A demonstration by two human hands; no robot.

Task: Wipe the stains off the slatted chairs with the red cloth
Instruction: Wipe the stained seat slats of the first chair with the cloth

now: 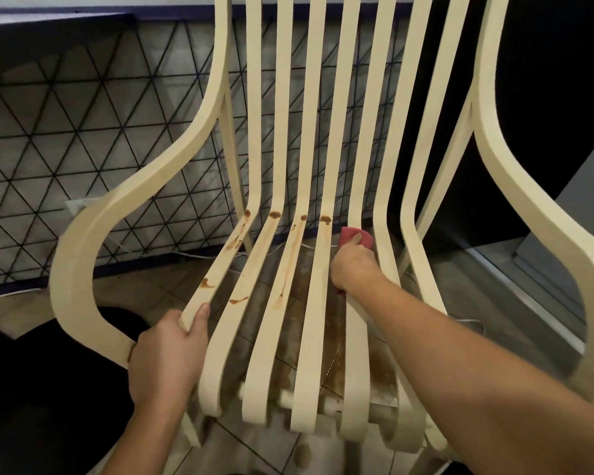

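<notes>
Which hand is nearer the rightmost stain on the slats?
Right. The right hand, with the red cloth, is beside that stain; the left hand grips the leftmost slat, far off.

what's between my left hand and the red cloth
In the head view, cream seat slats streaked with brown stains lie between the left hand and the red cloth.

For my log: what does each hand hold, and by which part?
The left hand grips the leftmost seat slat near its front end. The right hand holds the red cloth by its middle.
</notes>
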